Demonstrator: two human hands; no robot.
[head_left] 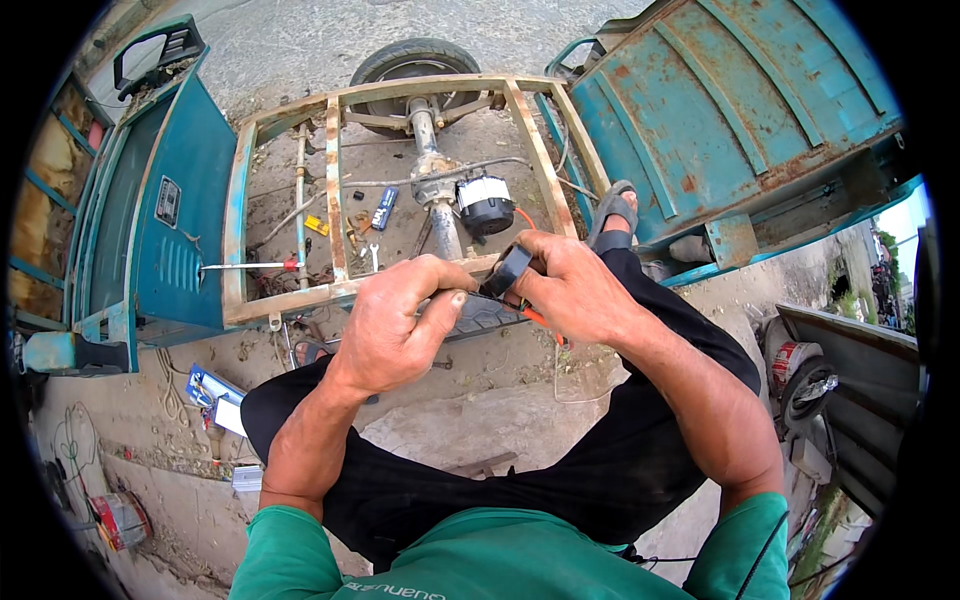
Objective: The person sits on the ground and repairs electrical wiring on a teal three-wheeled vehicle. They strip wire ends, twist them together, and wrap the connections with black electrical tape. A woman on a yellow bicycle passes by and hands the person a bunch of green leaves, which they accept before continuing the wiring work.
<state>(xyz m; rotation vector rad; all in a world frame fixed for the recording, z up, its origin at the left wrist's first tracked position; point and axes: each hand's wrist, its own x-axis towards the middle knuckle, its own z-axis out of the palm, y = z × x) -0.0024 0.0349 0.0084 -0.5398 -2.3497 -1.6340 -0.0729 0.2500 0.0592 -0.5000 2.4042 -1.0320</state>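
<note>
A rusted teal cargo bed [690,120] flanks the right edge of a metal chassis frame [334,190]; between its rails show a motor [487,207] and a blue carton [384,208], contents hidden. Partly blocking the near rail [300,299], the right hand [578,288] clasps a glossy black tape roll [508,270] while the left hand [395,320] pinches a dark strand [482,296], possibly tape, near an orange cable [535,317].

Left hand [395,325] and right hand [580,290] were bare | green short-sleeved T-shirt [500,550] with pale lettering [395,590] sat below grip | black trousers [650,430] flanked it | grey sandal [609,207] showed beyond, rightward
</note>
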